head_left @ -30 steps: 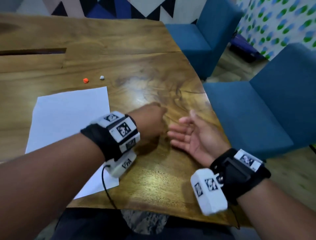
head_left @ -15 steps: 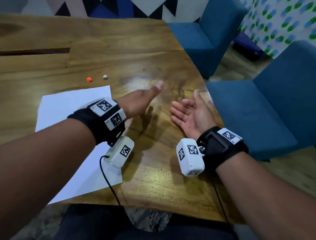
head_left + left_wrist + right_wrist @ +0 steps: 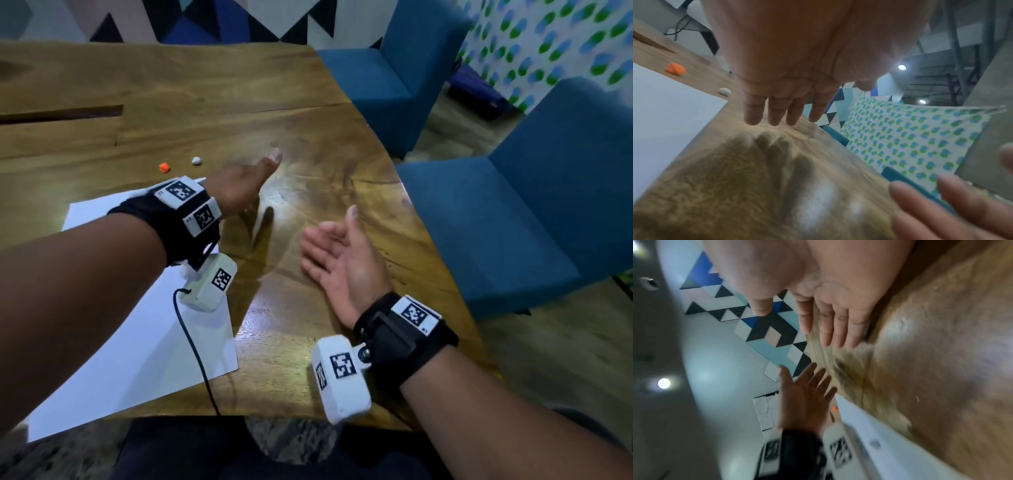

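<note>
Our left hand (image 3: 239, 186), a fist a second ago, now spreads flat and empty; our right hand (image 3: 342, 253) lies palm-up, empty. The small orange lump (image 3: 164, 167) and small white lump (image 3: 196, 160) sit untouched, upper left, so nothing is gathered yet.

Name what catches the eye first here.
Two open, empty hands stand out over the brown wooden table: left hand on edge, right hand palm-up. A white paper sheet lies left of them, a small orange lump and a small white lump beyond it.
</note>
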